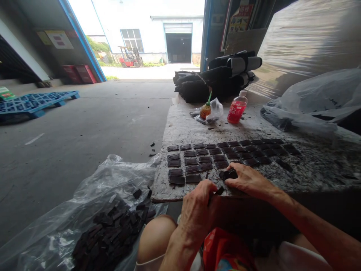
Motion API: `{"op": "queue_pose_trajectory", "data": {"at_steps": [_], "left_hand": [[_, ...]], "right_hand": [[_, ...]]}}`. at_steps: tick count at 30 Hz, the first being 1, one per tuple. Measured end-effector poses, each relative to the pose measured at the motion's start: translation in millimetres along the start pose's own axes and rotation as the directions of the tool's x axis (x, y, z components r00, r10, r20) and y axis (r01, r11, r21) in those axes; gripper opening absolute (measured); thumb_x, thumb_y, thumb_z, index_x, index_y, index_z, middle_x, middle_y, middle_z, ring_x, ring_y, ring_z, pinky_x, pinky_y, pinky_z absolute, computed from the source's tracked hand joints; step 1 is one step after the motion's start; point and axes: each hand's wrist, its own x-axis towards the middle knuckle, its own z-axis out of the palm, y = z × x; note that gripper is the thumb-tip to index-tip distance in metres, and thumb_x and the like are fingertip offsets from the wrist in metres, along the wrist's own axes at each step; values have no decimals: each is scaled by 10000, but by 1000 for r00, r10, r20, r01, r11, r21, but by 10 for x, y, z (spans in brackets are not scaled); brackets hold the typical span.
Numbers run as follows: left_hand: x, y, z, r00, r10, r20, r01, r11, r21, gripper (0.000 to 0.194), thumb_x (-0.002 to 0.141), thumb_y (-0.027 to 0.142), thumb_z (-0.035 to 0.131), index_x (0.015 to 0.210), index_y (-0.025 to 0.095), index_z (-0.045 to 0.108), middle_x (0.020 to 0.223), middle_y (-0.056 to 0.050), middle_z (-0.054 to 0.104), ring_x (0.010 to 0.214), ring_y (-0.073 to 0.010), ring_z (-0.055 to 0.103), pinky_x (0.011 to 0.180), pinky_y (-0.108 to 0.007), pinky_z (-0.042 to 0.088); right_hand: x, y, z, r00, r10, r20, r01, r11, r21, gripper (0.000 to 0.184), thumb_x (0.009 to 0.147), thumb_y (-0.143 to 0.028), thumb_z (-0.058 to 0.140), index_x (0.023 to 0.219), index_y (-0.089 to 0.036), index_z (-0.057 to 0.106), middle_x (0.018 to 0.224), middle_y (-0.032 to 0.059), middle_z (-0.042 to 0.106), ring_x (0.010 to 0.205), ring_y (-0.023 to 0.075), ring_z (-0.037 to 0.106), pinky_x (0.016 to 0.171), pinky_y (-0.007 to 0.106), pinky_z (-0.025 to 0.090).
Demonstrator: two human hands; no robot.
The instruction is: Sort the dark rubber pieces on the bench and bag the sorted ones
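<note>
Dark rectangular pieces (193,178) lie flat in rows on the worktop (180,130), reaching from its left edge toward the right, with the rows staggered in places; others are in the hands and in a heap on the floor at the left.

Starting at the far left, a blue pallet (39,104) sits on the floor, and two red bins (80,73) stand behind it near the wall. Nearer, a clear plastic sheet (93,188) spreads beside the worktop, carrying the loose heap (113,229) of similar dark pieces. Outside the open doorway is a red forklift (129,58).

At the near edge of the worktop, the left hand (197,205) has its fingers pinched on a small dark piece (219,191), whose end juts out toward the right. Beyond the rows, a squeeze bottle (205,111) with a green nozzle stands by a crumpled clear bag (216,110), and dark rolls (220,77) are piled behind. The right hand (248,180), just beyond and to the right of the left one, has its thumb and fingers closed around a small dark bundle (229,174) near the front row; the number of pieces in it cannot be told. A bottle of red liquid (237,109) stands farther back. At the far right, a large plastic bag (316,94) rests on the worktop in front of a film-wrapped stack (307,41).
</note>
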Motion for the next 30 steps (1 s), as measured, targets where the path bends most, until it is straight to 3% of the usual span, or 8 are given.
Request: {"op": "queue_pose_trajectory", "data": {"at_steps": [5,11,15,18,24,27,30], "left_hand": [[-355,-237,-236,977,-63,-205,39,992,-118,147,825,124,524,926,224,561,854,25,623,782,-120,591,732,-236,447],[-576,-504,-578,879,-199,-434,114,970,-213,96,841,302,576,908,239,606,746,54,618,644,-108,581,623,-213,464],[-643,-600,-788,811,-282,-513,193,956,-220,144,826,341,603,906,225,632,744,44,640,641,-115,593,596,-208,471],[-685,-666,-886,789,-294,-540,233,956,-181,136,820,332,602,872,213,641,742,29,650,683,-137,606,656,-232,485],[-652,-795,-904,829,-209,-518,211,976,-56,130,861,316,537,912,222,612,831,7,652,776,-166,615,725,-270,481],[-548,-805,-922,883,-132,-451,147,989,-1,113,879,289,505,891,222,596,843,-3,627,814,-165,604,759,-279,465],[-402,-775,-958,949,-64,-309,82,996,47,108,893,224,476,913,229,582,879,-1,614,837,-146,595,772,-264,454]], "right_hand": [[54,55,43,1000,-6,-1,6,1000,6,298,683,-310,570,955,-192,593,940,63,667,841,227,618,682,272,401],[50,70,103,999,9,-33,-9,1000,-7,290,679,-297,547,951,-203,586,822,48,670,749,239,622,622,291,392],[92,139,143,999,-5,-34,6,1000,31,325,667,-312,572,969,-198,606,838,51,687,774,247,640,643,293,425],[154,206,179,999,-16,-28,18,998,67,314,663,-318,590,952,-200,631,826,51,704,777,255,650,638,294,442],[209,230,212,999,-9,-48,13,997,74,251,649,-335,615,862,-206,645,868,71,711,834,296,645,664,323,451],[155,150,156,999,-10,-44,12,999,45,228,654,-327,607,855,-222,632,881,65,703,845,293,634,665,326,436],[98,-27,79,998,-67,9,67,997,42,208,670,-317,597,861,-236,614,779,19,690,743,240,626,598,284,415]]}}
